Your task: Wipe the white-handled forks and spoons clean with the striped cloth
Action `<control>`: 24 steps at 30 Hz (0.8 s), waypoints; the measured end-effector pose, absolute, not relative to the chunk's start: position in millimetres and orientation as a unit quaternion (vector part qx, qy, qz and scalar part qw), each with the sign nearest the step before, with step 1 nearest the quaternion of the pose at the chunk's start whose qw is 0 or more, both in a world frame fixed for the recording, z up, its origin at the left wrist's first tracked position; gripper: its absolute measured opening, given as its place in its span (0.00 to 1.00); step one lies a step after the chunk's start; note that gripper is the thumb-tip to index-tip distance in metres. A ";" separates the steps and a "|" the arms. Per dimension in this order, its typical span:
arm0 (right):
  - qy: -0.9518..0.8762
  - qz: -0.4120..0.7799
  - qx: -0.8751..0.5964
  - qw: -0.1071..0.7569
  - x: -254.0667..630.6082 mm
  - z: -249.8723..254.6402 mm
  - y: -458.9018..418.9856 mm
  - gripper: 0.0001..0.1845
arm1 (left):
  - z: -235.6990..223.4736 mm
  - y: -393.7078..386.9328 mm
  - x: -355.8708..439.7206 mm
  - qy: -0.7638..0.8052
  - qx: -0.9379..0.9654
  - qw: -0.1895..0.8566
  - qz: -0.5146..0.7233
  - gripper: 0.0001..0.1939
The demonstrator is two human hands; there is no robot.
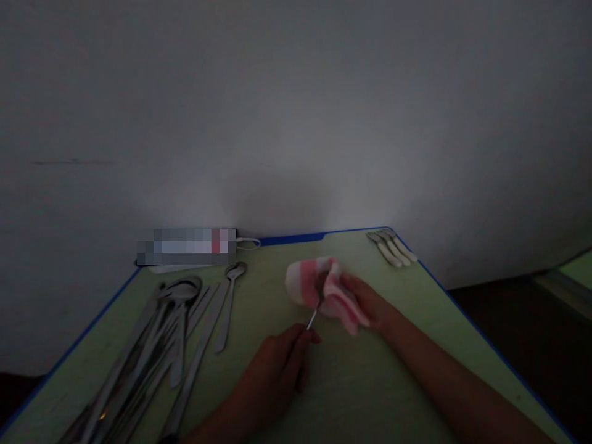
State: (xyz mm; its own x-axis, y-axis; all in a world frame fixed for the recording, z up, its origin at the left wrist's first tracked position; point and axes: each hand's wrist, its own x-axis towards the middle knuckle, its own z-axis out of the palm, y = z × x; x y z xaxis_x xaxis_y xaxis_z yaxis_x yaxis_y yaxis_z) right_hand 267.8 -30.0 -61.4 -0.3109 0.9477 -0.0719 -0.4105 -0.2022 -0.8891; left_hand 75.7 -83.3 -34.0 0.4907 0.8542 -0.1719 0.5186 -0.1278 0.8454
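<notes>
My left hand (282, 364) is closed around the handle of a metal spoon (313, 317), which points away from me and to the right. The spoon's far end lies against a pink and white striped cloth (308, 282) and is partly covered by it. My right hand (363, 299) grips the cloth from the right side, its fingers mostly hidden in the folds. Part of the cloth hangs down below the right hand. Both hands are over the middle of the light green table (370, 382).
Several metal utensils, among them a ladle (185, 288), lie piled at the left. A single spoon (226, 314) lies beside them. Three white-handled pieces of cutlery (393, 250) sit at the back right corner. A blurred-out object (189, 246) stands at the back left, near the wall (296, 111).
</notes>
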 end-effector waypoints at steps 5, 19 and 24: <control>-0.450 0.655 -0.365 0.484 255.0 -57.2 -31.9 0.14 | -33.5 -84.9 76.1 0.462 0.745 0.445 0.182 0.17; -0.363 0.575 -0.431 0.593 248.9 -62.8 -21.9 0.18 | -30.7 -86.1 71.4 0.446 0.755 0.441 0.194 0.17; -0.305 0.606 -0.382 0.628 248.8 -52.2 -19.9 0.18 | -30.9 -84.4 70.2 0.459 0.756 0.413 0.217 0.16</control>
State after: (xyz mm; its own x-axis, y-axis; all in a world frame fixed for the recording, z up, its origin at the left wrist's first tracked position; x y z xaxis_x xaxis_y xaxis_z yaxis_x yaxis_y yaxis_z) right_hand 248.8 -19.9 -52.2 0.0805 0.9936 -0.0794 -0.5275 -0.0251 -0.8492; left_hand 70.2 -84.4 -30.9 0.4847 0.8732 -0.0513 0.5149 -0.2375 0.8237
